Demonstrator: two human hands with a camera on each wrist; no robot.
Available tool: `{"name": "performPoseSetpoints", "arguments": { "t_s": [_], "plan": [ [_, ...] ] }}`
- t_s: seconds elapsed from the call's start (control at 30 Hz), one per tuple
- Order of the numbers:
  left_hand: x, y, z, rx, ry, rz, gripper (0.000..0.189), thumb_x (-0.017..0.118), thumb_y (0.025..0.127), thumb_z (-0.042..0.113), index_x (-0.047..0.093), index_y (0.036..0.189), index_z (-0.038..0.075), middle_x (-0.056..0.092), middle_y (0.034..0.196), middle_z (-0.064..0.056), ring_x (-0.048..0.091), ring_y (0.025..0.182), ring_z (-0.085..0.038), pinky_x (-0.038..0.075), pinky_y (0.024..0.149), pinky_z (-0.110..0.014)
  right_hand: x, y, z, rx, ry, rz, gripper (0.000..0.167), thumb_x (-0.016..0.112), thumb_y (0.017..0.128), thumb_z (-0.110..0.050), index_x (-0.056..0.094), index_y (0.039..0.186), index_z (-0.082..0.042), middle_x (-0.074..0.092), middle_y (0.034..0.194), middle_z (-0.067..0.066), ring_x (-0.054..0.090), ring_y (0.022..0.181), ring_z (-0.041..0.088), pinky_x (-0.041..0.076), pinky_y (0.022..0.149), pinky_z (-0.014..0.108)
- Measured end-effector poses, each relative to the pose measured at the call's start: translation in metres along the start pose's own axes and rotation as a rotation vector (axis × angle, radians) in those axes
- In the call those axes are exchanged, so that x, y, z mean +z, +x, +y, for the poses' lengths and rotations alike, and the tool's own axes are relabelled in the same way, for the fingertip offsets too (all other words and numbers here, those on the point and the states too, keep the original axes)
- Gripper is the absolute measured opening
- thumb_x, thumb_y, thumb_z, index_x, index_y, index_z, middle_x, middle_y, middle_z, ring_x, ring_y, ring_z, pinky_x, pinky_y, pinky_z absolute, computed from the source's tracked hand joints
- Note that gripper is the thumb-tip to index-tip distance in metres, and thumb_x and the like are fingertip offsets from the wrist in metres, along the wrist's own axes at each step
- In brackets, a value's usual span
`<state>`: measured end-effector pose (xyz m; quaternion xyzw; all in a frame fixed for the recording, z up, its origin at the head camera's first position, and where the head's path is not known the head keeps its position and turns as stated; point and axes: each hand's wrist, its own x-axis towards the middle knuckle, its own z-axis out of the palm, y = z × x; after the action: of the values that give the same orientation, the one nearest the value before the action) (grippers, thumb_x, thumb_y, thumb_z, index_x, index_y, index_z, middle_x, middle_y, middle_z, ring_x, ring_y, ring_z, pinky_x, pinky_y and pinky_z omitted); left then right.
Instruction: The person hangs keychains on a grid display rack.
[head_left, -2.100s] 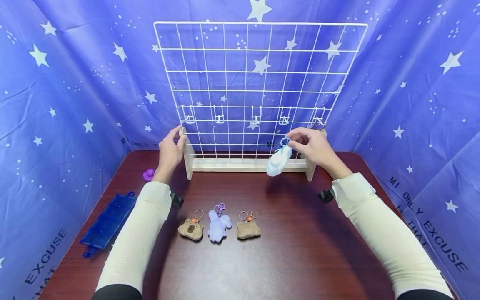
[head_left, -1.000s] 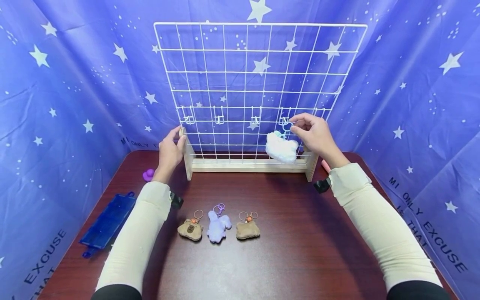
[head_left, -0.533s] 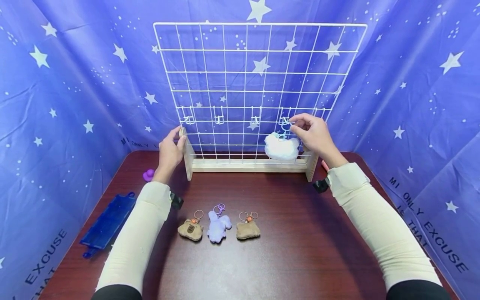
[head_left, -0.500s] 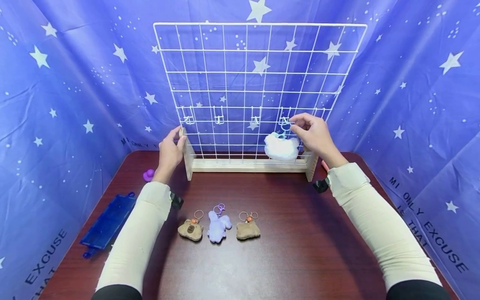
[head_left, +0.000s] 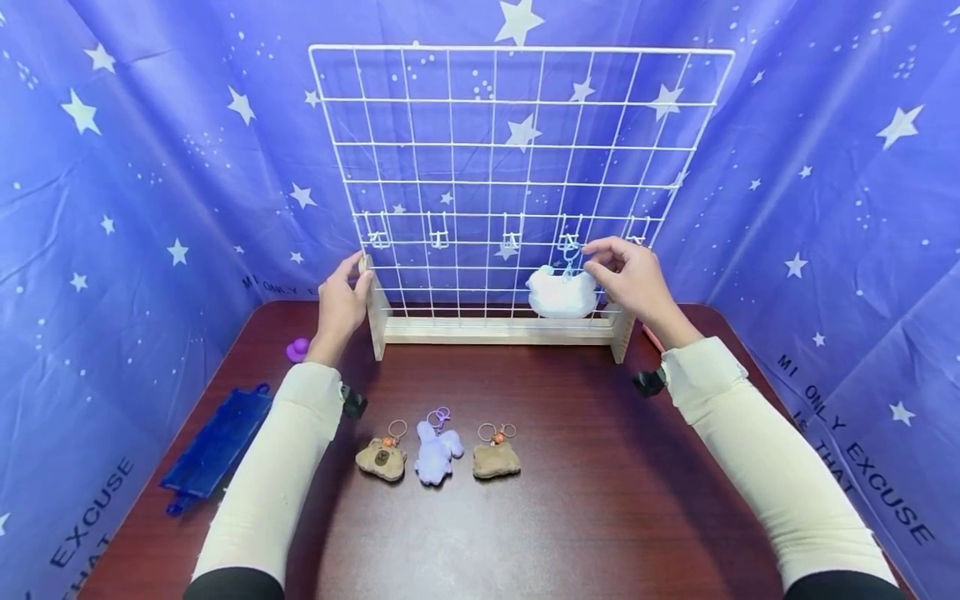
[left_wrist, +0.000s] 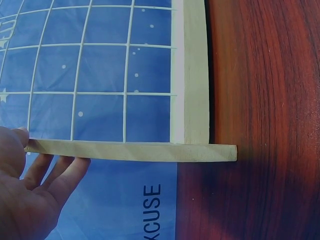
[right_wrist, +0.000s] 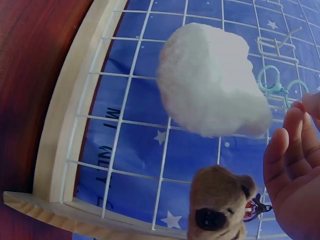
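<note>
In the head view my left hand (head_left: pixel 342 302) grips the wooden side post (left_wrist: pixel 135 151) of a white wire grid rack (head_left: pixel 521 142), thumb on one side and fingers on the other. My right hand (head_left: pixel 632 277) pinches the light blue ring (right_wrist: pixel 297 90) of a white plush keychain (head_left: pixel 562 293). That ring lies close below a white wire hook (head_left: pixel 568 240); whether it touches the hook I cannot tell. A brown bear plush keychain (right_wrist: pixel 217 202) is near my right hand in the right wrist view; the hand hides it in the head view.
On the table lie a brown plush keychain (head_left: pixel 381 460), a purple one (head_left: pixel 437 454) and a second brown one (head_left: pixel 497 458). A blue tray (head_left: pixel 213 446) and a purple object (head_left: pixel 297 350) lie left. More hooks (head_left: pixel 438 239) line the grid.
My right hand has raised the white plush keychain from lower on the grid to the hook; in the last half second it dipped slightly and the plush turned. My left hand stayed put.
</note>
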<state>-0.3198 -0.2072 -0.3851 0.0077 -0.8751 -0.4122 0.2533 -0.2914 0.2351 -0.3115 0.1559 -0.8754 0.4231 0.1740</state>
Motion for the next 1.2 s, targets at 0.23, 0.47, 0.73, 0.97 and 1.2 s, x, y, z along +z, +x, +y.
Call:
{"name": "performPoseSetpoints", "arguments": {
  "t_s": [0.23,0.47,0.73,0.97,1.2],
  "plan": [
    [0.001,0.001,-0.001,0.002,0.003,0.005,0.046,0.062,0.102,0.024,0.056,0.146,0.016,0.072,0.124,-0.019,0.068,0.115,-0.039,0.05,0.105,-0.05,0.008,-0.012,0.003,-0.075,-0.016,-0.019,0.021,0.071,0.093,-0.009,0.073,0.113,-0.004,0.075,0.089,0.014,0.059,0.063,0.0,0.044,0.072,0.014],
    [0.0,0.001,0.0,-0.002,-0.014,0.002,0.045,0.062,0.102,0.022,0.057,0.145,0.015,0.072,0.122,-0.019,0.067,0.115,-0.039,0.049,0.105,-0.05,0.02,-0.023,0.009,-0.109,0.006,-0.078,0.02,0.072,0.092,-0.007,0.074,0.112,-0.004,0.075,0.088,0.017,0.056,0.062,0.0,0.046,0.055,0.017],
    [0.001,0.001,0.0,-0.004,-0.012,0.005,0.045,0.062,0.102,0.022,0.057,0.145,0.014,0.072,0.123,-0.019,0.066,0.117,-0.039,0.048,0.106,-0.05,0.043,-0.035,0.008,-0.13,-0.003,-0.203,0.02,0.072,0.092,-0.007,0.074,0.112,-0.005,0.076,0.086,0.011,0.059,0.066,0.002,0.048,0.059,0.017],
    [0.001,0.002,-0.001,-0.003,-0.012,0.005,0.045,0.062,0.102,0.022,0.057,0.145,0.016,0.072,0.123,-0.018,0.067,0.117,-0.039,0.049,0.106,-0.049,0.066,-0.043,0.008,-0.169,-0.033,-0.277,0.02,0.072,0.092,-0.009,0.075,0.112,-0.007,0.077,0.087,0.006,0.063,0.071,0.011,0.051,0.064,0.022],
    [0.001,0.002,0.0,-0.011,-0.01,0.001,0.045,0.062,0.102,0.023,0.057,0.146,0.016,0.072,0.123,-0.018,0.067,0.116,-0.039,0.049,0.106,-0.049,0.092,-0.054,0.012,-0.177,0.015,-0.383,0.022,0.072,0.092,-0.011,0.074,0.113,-0.007,0.075,0.088,0.002,0.062,0.074,0.009,0.05,0.067,0.024]
  ]
}}
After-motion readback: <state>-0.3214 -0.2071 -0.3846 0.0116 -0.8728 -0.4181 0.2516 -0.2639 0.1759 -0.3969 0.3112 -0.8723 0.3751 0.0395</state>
